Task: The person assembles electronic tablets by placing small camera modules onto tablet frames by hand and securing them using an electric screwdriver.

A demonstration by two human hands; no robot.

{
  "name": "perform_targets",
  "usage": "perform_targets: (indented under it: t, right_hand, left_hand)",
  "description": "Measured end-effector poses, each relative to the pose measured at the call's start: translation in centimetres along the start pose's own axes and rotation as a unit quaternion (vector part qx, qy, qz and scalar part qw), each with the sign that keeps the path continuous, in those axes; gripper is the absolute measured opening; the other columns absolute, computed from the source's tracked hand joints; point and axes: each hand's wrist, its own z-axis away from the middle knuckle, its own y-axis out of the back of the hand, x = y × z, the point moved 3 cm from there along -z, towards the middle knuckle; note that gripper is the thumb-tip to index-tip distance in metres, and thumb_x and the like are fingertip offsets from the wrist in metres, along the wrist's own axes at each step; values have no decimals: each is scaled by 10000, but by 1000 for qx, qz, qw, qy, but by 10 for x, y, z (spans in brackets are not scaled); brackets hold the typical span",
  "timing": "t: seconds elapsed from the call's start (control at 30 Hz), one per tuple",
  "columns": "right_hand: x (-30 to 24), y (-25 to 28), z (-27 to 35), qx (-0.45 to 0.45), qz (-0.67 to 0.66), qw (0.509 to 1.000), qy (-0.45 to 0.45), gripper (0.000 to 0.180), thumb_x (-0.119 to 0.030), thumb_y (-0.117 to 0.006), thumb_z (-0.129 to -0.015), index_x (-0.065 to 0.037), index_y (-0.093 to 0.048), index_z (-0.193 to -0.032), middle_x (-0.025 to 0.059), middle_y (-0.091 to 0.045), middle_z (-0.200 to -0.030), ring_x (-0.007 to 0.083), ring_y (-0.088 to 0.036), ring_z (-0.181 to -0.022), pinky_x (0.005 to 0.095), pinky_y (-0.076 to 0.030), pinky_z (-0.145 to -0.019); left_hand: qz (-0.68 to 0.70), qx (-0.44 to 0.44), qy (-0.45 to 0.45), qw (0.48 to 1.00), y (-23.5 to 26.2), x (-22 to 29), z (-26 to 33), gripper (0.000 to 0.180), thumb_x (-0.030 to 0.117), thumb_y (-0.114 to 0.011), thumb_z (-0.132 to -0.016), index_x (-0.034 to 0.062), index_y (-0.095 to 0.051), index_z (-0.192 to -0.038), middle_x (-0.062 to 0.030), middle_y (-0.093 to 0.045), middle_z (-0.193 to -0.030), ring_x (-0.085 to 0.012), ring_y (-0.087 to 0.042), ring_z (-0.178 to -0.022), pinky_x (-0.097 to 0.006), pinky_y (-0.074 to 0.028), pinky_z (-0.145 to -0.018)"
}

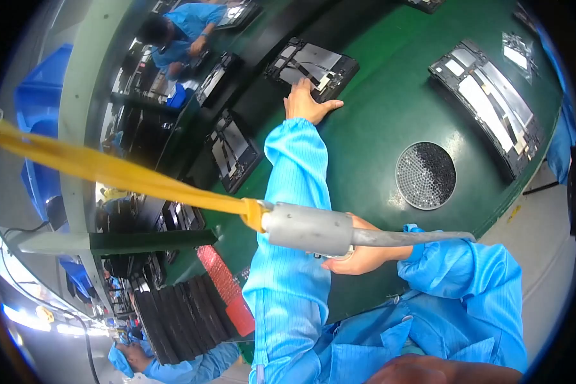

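Note:
My left hand (308, 105) reaches far across the green table, fingers spread. Its fingertips rest on the near edge of a flat electronic unit (317, 61) with a black frame, silver plates and cables, and the thumb sticks out beside it. Closer in, my right hand (365, 256) curls its fingers beneath a grey cylinder (308, 227). A yellow strap (128, 177) is tied to the cylinder's left end, and a grey cable (413, 239) leaves its right end. The cylinder covers part of the right hand, so what its fingers hold cannot be made out.
To the right lies a bigger unit (486, 102), with a round dish of small dark parts (426, 175) beside it. Another unit (232, 150) sits at left. Black slabs (179, 317) stand near a red bubble-wrap sheet (217, 274). A co-worker (185, 32) is across the shelf.

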Motion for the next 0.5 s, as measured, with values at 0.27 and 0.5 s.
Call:
perform_targets:
  t: [0.27, 0.5]
  right_hand:
    - [-1, 17, 4, 106, -141, 964, -200, 493, 31, -658, -697, -29, -418, -1123, 61, -581, -832, 88, -533, -535, 238, -457, -443]
    - [-34, 37, -6, 175, -46, 970, -159, 332, 9, -627, -723, 41, -519, -1035, -3, -492, -590, 75, -480, -458, 210, -387, -420]
  left_hand:
    - [-131, 23, -177, 975, -13, -39, -11, 335, 88, -655, -578, -1, -572, -889, -179, -580, -907, -331, -573, -865, -418, -447, -772]
    - [-115, 206, -86, 968, 24, -5, 79, 238, 110, -585, -562, 43, -574, -790, -122, -573, -859, -282, -538, -872, -410, -379, -768]
